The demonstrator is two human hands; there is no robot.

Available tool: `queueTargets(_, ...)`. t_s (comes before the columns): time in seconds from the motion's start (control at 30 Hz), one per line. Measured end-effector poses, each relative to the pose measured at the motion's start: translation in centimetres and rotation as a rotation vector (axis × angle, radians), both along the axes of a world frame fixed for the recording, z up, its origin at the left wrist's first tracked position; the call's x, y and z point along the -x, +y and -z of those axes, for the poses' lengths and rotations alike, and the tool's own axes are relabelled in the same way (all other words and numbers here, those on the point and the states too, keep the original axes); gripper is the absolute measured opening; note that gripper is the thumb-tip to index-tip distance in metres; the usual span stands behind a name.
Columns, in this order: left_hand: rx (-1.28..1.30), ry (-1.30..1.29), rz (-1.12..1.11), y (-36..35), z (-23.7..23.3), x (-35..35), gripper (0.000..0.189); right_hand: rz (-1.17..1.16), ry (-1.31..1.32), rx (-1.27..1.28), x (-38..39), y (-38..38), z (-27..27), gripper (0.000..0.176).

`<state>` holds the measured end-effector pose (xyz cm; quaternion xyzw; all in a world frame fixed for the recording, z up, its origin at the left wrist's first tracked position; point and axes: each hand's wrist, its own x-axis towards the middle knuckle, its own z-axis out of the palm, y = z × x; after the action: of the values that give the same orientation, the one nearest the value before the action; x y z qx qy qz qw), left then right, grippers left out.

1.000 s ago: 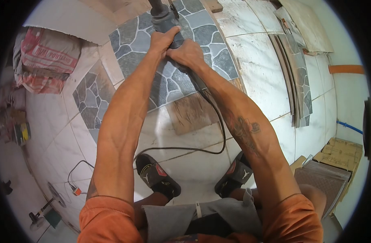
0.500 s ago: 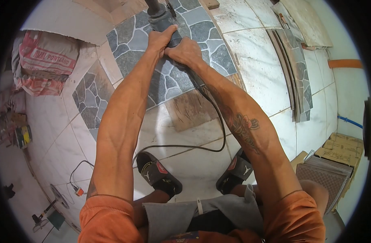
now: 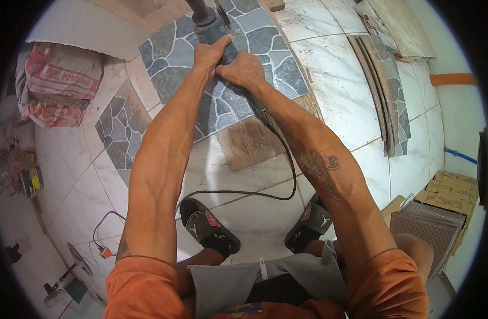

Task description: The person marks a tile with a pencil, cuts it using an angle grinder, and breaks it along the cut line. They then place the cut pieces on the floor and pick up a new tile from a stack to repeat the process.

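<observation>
Left hand wrapped round the body of the power tool; tool lies over the stone-patterned tile, up at the far edge of view, its thin disc edge-on along the right flank; right hand closed round the rear of the tool, just beside the left; good practice, I judge: both grips firm, wrists steady, light even pressure so the disc does not bind, tile well supported; whether disc meets tile, cannot tell. Around, from the left: printed cement bag; orange plug on the floor; smaller piece of like tile; slip-on sandals, probably thin cover for feet; black cord looping across just ahead of them, a likely snag, better led aside; worn wood board at the tile's near edge, seemingly running under it; tile strips lying well apart to the right; carton at far right, out of the way.
</observation>
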<state>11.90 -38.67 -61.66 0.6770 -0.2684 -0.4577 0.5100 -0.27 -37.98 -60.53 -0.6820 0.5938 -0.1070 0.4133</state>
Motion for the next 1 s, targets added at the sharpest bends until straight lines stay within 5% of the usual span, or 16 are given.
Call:
queueTargets(0.2,0.026,-0.035,0.049,0.6,-0.1,0.3,0.049,0.017,-0.008,0.029,0.4,0.5,-0.1,0.072)
queueTargets(1.0,-0.028,-0.053,0.021,1.9,0.6,1.3,0.05,-0.011,-0.028,0.004,1.8,2.0,0.2,0.07)
